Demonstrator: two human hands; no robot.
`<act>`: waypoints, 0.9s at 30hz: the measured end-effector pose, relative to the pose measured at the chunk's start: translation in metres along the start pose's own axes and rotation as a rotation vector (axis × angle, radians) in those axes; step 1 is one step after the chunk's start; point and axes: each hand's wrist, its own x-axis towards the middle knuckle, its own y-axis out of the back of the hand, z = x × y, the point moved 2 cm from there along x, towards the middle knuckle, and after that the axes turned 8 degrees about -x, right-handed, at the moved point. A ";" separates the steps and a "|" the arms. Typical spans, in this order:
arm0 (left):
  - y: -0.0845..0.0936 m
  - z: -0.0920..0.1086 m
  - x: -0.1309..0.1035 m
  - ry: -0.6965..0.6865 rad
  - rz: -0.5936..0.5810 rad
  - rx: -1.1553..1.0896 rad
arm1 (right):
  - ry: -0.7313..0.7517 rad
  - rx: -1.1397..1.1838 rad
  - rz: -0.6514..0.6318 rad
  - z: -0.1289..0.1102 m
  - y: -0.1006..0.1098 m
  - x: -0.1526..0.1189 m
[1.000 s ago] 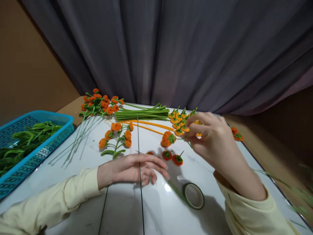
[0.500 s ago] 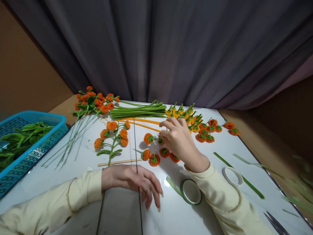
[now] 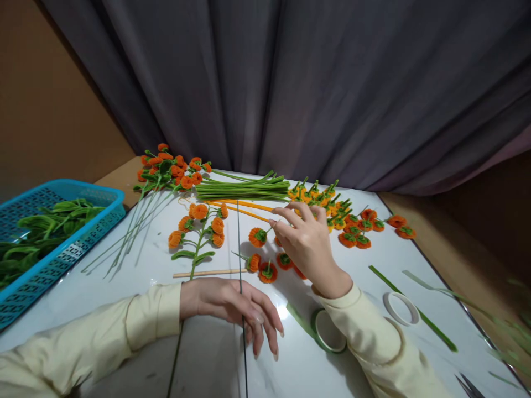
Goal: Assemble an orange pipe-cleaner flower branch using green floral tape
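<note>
Done: leafed orange spray looks assembled on counter | Left over: loose orange heads nearby | Right hand: fingers curved above those, grip can't be told | Left hand: fingers half-spread, thin stem crossing, hold unclear

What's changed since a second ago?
Right hand moved left; the orange flower it held up now appears lowered to the table, though whether it's fully let go is unclear. Left hand turned more palm-down. Blue basket and green stem bundle stayed put.
</note>
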 end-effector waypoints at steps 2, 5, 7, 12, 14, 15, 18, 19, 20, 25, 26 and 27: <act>0.000 0.001 0.000 0.002 -0.003 0.014 | 0.032 0.022 -0.074 -0.002 -0.003 0.000; -0.001 0.002 -0.001 0.008 0.002 0.021 | 0.045 0.048 -0.144 -0.002 -0.004 0.000; -0.001 0.002 -0.001 0.010 0.010 0.021 | 0.048 0.040 -0.145 -0.003 -0.003 0.001; -0.001 0.002 -0.001 0.015 0.019 0.026 | 0.073 -0.003 -0.124 -0.004 -0.004 0.000; -0.001 0.002 -0.001 0.017 0.018 0.027 | 0.079 0.010 -0.137 -0.005 -0.004 0.000; -0.001 0.002 -0.001 0.020 0.017 0.031 | 0.081 0.020 -0.149 -0.005 -0.005 -0.001; -0.002 0.004 -0.001 0.019 0.010 0.035 | 0.096 0.039 -0.183 -0.005 -0.005 -0.002; -0.001 0.004 -0.001 0.018 0.009 0.031 | 0.102 0.038 -0.191 -0.005 -0.005 -0.002; -0.001 0.004 -0.001 0.015 0.009 0.023 | 0.105 0.037 -0.199 -0.005 -0.006 -0.002; 0.000 0.004 -0.002 -0.017 0.046 -0.020 | 0.137 0.032 -0.244 -0.005 -0.008 -0.001; 0.000 0.004 -0.002 -0.022 0.061 -0.032 | 0.138 0.024 -0.261 -0.005 -0.009 -0.001; 0.000 0.005 -0.002 -0.025 0.075 -0.046 | 0.134 0.014 -0.281 -0.005 -0.010 -0.001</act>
